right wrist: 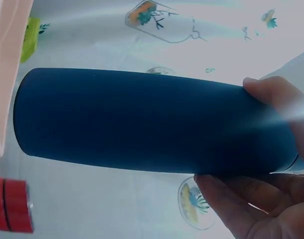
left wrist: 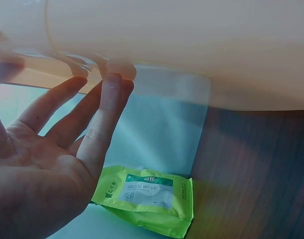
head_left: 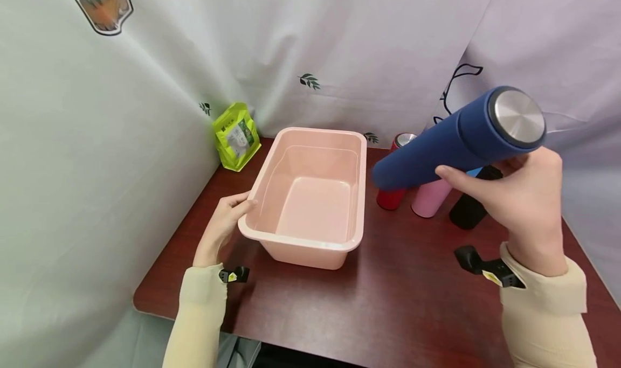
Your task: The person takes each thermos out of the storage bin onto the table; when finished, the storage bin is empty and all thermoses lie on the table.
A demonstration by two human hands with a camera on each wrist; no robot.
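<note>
Now my right grip (head_left: 521,198) clamps the navy flask (head_left: 456,141) above the counter (head_left: 398,303); left grip (head_left: 223,225), fingers straight, touches the pink tub (head_left: 310,195).

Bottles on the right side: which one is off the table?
The dark blue bottle. The right hand holds it tilted in the air, its steel end toward the camera, while the red, pink and black bottles remain on the table.
</note>
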